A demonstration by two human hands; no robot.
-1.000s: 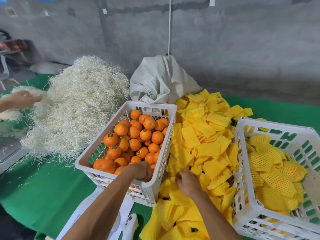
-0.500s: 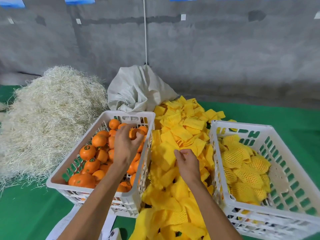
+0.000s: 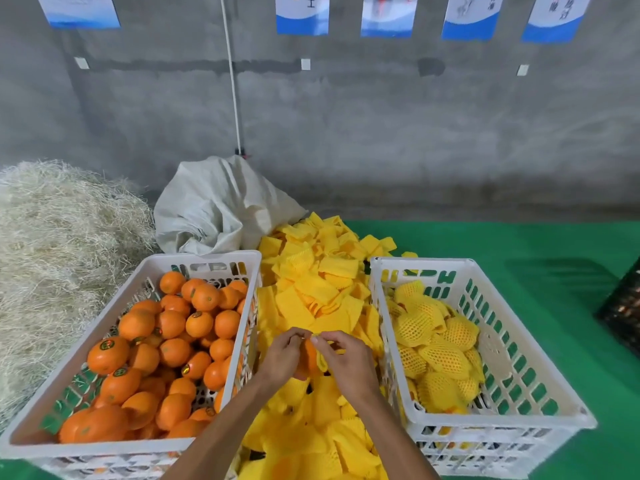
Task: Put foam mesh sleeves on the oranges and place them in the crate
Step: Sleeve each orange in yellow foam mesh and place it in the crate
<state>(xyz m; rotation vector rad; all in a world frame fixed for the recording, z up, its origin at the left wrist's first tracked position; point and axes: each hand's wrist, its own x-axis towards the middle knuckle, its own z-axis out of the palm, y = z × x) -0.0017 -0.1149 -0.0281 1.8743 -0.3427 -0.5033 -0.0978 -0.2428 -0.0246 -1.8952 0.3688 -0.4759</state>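
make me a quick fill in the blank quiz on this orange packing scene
1. Both hands hold one orange above the pile of ____ foam sleeves.
2. The bare oranges fill the crate on the person's ____.
3. The sleeved oranges lie in the ____ crate.
4. A grey ____ slumps against the wall.

Missing words: yellow; left; right; sack

Fruit-packing shed, by every sign. Bare concrete wall [image 3: 381, 133] hung with posters [image 3: 301, 15]; green-covered table [image 3: 519, 244] crowded with white crates [image 3: 485, 424], loose oranges [image 3: 173, 341], yellow foam sleeves [image 3: 311, 282], straw [image 3: 62, 244].
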